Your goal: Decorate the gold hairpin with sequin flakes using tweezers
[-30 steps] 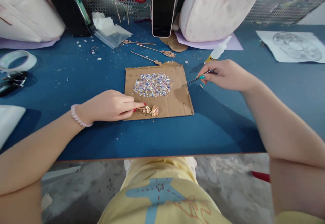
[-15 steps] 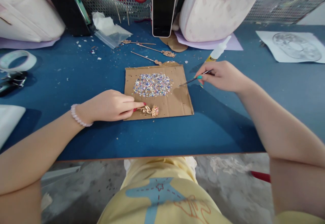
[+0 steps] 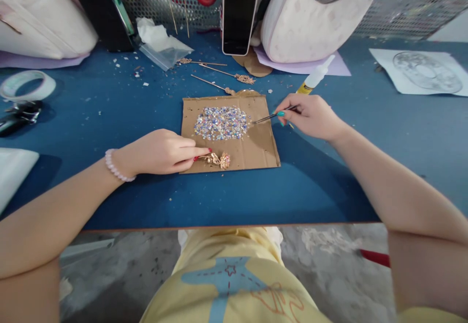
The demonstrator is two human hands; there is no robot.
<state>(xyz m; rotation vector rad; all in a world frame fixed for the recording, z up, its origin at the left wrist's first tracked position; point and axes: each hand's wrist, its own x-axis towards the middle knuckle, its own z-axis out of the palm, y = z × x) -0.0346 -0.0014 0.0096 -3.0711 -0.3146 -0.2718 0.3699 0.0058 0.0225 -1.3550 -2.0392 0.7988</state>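
Note:
A piece of cardboard (image 3: 256,154) lies on the blue table, with a patch of small, shiny multicoloured rhinestones (image 3: 221,123) spread over its upper part. At its lower left, my left hand (image 3: 164,152) is closed on a gold flower hairpin (image 3: 221,160), pinching its stem with the fingertips. The flower end points right and carries some pinkish stones. My right hand (image 3: 305,115) is closed around slim dark tweezers (image 3: 268,117). Their tip is at the right edge of the rhinestone patch; whether it holds a stone is too small to tell.
Behind the cardboard lie several gold hairpins (image 3: 219,70) and a plastic bag (image 3: 166,54). A glue bottle (image 3: 310,81) lies beyond my right hand. A phone (image 3: 239,15) and a pale handbag (image 3: 314,25) stand at the back. Tape (image 3: 27,86) is at left, a printed sheet (image 3: 420,71) at right.
My right hand has moved left with the tweezers, bringing their tip from the bare cardboard to the edge of the rhinestones. My left hand stays on the hairpin.

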